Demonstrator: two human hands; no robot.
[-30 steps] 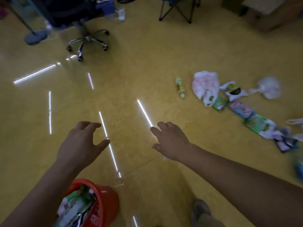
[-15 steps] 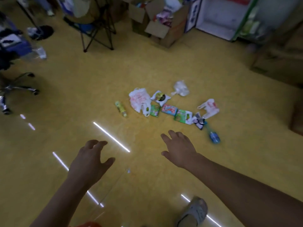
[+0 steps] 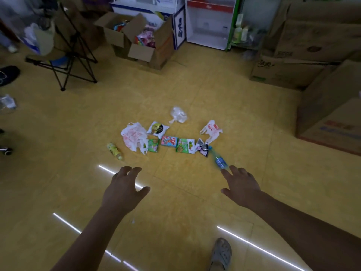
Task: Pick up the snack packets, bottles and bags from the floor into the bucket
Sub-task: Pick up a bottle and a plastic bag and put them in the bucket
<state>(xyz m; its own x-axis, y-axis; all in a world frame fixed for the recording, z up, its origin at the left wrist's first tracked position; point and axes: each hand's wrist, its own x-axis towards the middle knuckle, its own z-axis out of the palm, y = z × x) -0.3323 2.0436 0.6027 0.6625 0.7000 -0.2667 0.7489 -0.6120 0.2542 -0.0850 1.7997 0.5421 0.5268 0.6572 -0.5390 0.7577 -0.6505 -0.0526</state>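
Bucket gone; boxes (image 3: 142,36) beyond floor (image 3: 78,133)

yellow tile floor (image 3: 195,192) | 12 o'clock cluster: snack packets (image 3: 169,141), white bags (image 3: 133,136), yellow bottle (image 3: 114,151) at 11, blue bottle (image 3: 220,160) at 1, blurred | cardboard boxes (image 3: 277,71) at 2 | folding chair (image 3: 72,61) at 10

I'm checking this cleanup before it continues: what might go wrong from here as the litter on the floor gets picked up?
The blue-labelled plastic bottle lies on its side just past the right hand; a nudge might roll it away. The small green snack packet touches the white plastic bag with red print, so they may lift together. The bucket is out of view, so drops may miss.
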